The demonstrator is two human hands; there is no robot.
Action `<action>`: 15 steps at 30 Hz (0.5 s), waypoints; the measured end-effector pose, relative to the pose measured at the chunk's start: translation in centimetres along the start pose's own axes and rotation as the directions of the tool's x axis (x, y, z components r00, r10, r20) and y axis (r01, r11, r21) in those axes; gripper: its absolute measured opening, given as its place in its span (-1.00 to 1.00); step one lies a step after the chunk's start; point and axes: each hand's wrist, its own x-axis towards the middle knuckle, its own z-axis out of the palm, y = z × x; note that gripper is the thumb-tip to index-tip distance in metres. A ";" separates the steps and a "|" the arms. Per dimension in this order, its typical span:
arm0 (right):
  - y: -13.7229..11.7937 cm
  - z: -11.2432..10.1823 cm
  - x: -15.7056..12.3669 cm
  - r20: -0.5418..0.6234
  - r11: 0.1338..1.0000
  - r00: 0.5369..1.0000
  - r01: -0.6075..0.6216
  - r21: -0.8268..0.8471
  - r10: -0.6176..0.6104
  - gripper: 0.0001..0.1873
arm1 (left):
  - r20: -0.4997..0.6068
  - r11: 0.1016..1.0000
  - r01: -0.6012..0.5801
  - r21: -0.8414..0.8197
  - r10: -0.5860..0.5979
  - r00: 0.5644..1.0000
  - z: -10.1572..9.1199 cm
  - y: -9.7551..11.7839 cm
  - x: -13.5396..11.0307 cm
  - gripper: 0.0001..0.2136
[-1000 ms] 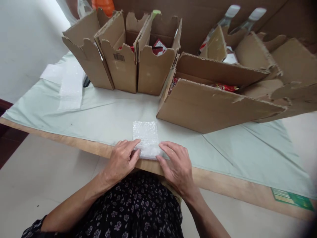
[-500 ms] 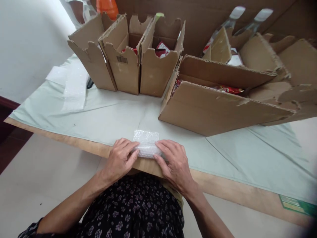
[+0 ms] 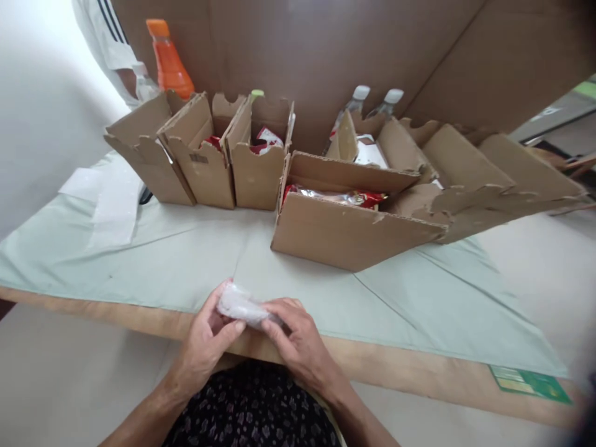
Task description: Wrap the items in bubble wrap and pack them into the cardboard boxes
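Observation:
A small roll of clear bubble wrap (image 3: 239,306) is held just above the near edge of the table (image 3: 139,316). My left hand (image 3: 205,338) grips its left end with curled fingers. My right hand (image 3: 298,338) pinches its right end from below and behind. What the wrap encloses is hidden. Both hands are together at the table's front edge, over the pale green sheet (image 3: 186,254).
Three upright cardboard boxes (image 3: 205,161) stand at the back left with red packets inside. A long low cardboard box (image 3: 344,230) with packets lies centre right. An orange bottle (image 3: 167,59) and clear bottles (image 3: 358,99) stand behind. Bubble wrap sheets (image 3: 112,205) lie at left. Another person's sleeve (image 3: 102,31) shows top left.
The flat bubble wrap sheet has been rolled up towards me into a small bundle and lifted off the table in both hands. The camera has tilted up.

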 end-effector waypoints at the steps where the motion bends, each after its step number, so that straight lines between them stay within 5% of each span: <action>1: -0.1 -0.3 -0.6 -0.015 1.000 1.000 -0.018 0.017 0.019 -0.79 | 0.027 0.999 0.015 -0.033 -0.015 1.000 0.6 0.2 0.2 -0.25; 6: 1.0 -2.8 -3.2 -0.156 0.989 0.984 -0.067 0.133 0.088 -0.39 | 0.206 0.996 -0.085 0.014 0.081 0.975 3.2 1.3 1.0 -0.40; 9: 1.5 -4.9 -4.0 -0.096 0.962 0.988 -0.096 0.256 0.124 -0.71 | 0.284 0.935 -0.318 0.157 0.266 0.921 4.1 3.1 1.9 -0.41; 11: 1.5 -6.6 -4.1 -0.140 0.955 0.978 -0.112 0.275 0.156 -0.77 | 0.272 0.770 -0.566 0.294 0.500 0.822 4.6 5.5 3.6 -0.34; 13: 1.3 -8.5 -4.0 -0.210 0.961 0.966 -0.094 0.262 0.151 -0.78 | 0.270 0.496 -0.740 0.454 0.715 0.645 5.4 8.5 6.1 -0.31; 15: 0.9 -10.8 -3.8 -0.250 0.977 0.963 -0.051 0.209 0.103 -0.81 | 0.284 0.228 -0.763 0.605 0.833 0.475 6.3 11.4 9.0 -0.35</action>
